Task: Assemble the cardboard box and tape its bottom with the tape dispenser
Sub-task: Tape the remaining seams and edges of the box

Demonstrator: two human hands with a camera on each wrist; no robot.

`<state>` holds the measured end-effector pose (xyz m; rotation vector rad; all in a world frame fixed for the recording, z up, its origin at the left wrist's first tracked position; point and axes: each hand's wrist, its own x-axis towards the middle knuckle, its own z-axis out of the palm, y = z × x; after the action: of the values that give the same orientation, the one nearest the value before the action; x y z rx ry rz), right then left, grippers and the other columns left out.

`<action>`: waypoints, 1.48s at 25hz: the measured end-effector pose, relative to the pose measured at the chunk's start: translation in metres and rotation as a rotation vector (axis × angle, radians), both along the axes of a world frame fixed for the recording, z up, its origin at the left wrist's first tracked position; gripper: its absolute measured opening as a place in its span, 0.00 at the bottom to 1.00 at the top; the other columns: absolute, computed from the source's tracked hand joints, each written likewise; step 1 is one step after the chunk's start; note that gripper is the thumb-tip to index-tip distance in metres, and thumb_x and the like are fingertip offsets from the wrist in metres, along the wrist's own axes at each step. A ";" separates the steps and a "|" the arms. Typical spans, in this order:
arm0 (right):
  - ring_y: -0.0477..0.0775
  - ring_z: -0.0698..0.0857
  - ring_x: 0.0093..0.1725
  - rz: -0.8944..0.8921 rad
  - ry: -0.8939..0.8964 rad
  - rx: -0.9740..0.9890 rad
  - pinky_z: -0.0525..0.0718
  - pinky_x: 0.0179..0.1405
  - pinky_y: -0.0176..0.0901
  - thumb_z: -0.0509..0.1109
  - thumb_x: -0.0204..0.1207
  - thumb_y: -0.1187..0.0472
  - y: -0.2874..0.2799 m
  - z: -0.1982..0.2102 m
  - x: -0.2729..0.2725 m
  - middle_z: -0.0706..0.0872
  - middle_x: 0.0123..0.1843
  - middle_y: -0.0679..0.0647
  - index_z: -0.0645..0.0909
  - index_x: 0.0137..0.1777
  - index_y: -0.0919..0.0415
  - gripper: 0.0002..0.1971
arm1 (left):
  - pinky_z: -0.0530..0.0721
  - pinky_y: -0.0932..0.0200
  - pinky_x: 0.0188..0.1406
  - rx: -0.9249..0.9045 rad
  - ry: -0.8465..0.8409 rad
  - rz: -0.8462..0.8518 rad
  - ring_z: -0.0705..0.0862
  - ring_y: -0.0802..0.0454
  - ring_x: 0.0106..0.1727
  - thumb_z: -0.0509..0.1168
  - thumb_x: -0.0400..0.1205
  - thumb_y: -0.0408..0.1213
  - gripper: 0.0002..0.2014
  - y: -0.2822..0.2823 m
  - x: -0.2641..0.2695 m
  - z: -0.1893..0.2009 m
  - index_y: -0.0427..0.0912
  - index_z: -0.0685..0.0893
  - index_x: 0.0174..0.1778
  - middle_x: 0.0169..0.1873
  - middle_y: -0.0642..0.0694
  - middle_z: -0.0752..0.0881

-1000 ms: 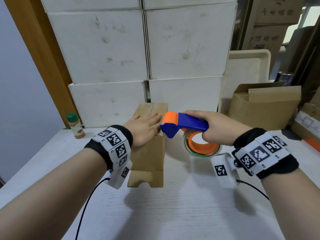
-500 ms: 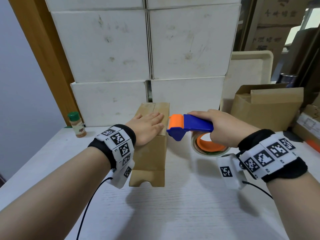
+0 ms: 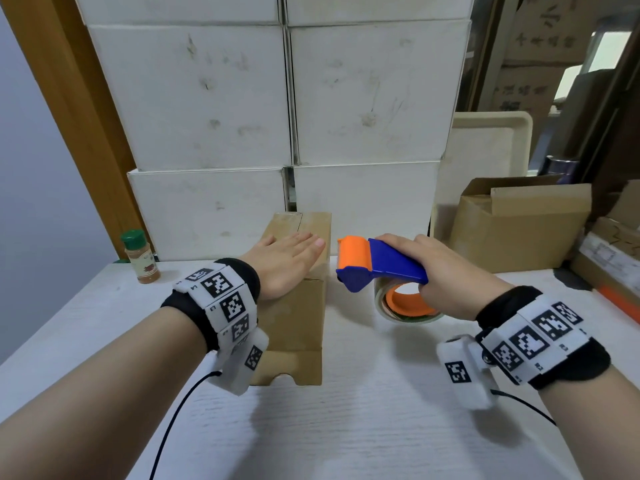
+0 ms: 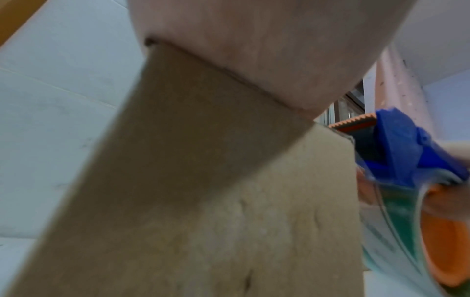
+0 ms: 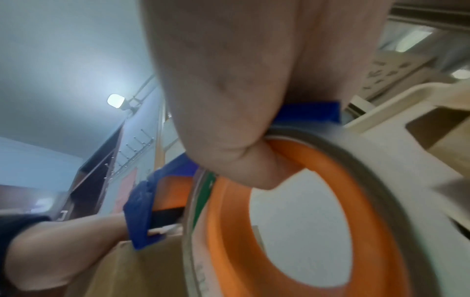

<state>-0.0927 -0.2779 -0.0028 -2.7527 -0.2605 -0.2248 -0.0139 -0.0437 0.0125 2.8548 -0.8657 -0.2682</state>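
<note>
A small brown cardboard box (image 3: 298,320) stands on the white table (image 3: 346,427), its closed flaps facing up. My left hand (image 3: 287,261) lies flat on those flaps with straight fingers; the palm (image 4: 267,50) presses the box's upper edge (image 4: 203,140). My right hand (image 3: 440,268) grips the blue and orange tape dispenser (image 3: 381,268) just right of the box, off its surface. The dispenser's orange roller end points at the box. The thumb curls into the orange tape core (image 5: 292,221), and the blue frame (image 5: 142,211) hangs near the box corner (image 5: 142,271).
White cartons (image 3: 287,116) are stacked right behind the box. A spice jar with a green lid (image 3: 140,256) stands at the back left. An open brown carton (image 3: 519,226) and a cream tray (image 3: 491,147) are at the back right. Wrist-band cables trail over the table front.
The tape dispenser has drawn away to the right, from touching the box's top edge to a small gap beside it. My left hand stays flat on the flaps.
</note>
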 end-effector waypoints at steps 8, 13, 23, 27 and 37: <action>0.51 0.66 0.47 -0.040 -0.029 -0.268 0.62 0.47 0.40 0.56 0.77 0.65 0.010 -0.011 0.009 0.68 0.46 0.50 0.59 0.78 0.38 0.32 | 0.40 0.48 0.84 0.023 -0.024 0.015 0.42 0.61 0.84 0.34 0.87 0.52 0.28 -0.006 -0.001 -0.002 0.49 0.47 0.84 0.84 0.54 0.46; 0.54 0.66 0.48 -0.116 -0.083 -0.478 0.61 0.49 0.42 0.53 0.79 0.63 0.028 0.001 0.010 0.66 0.47 0.52 0.56 0.80 0.41 0.30 | 0.41 0.49 0.84 0.003 -0.046 0.035 0.44 0.60 0.84 0.36 0.86 0.57 0.30 -0.006 0.004 -0.008 0.50 0.49 0.84 0.84 0.54 0.48; 0.62 0.74 0.60 -0.227 -0.045 -0.669 0.70 0.57 0.50 0.59 0.77 0.61 0.038 -0.016 0.022 0.77 0.58 0.58 0.68 0.74 0.49 0.24 | 0.42 0.53 0.84 -0.037 -0.053 0.038 0.48 0.59 0.84 0.40 0.83 0.62 0.33 -0.008 -0.001 -0.005 0.52 0.52 0.83 0.84 0.55 0.51; 0.62 0.76 0.60 -0.289 -0.038 -0.485 0.71 0.57 0.49 0.59 0.75 0.59 0.026 -0.015 0.019 0.78 0.57 0.57 0.67 0.74 0.46 0.26 | 0.52 0.52 0.80 -0.027 -0.103 0.117 0.61 0.49 0.80 0.48 0.83 0.57 0.29 -0.020 -0.012 0.001 0.48 0.61 0.79 0.81 0.50 0.61; 0.58 0.76 0.57 -0.258 0.022 -0.302 0.70 0.52 0.44 0.58 0.74 0.61 0.019 -0.019 0.009 0.77 0.54 0.56 0.68 0.72 0.45 0.26 | 0.49 0.38 0.82 0.057 -0.187 0.274 0.63 0.44 0.78 0.62 0.75 0.48 0.32 -0.058 -0.023 -0.011 0.40 0.63 0.74 0.75 0.42 0.66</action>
<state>-0.0833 -0.2587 -0.0216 -3.0840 0.0757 -0.2391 -0.0368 -0.1014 0.0014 3.0419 -0.4893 0.0070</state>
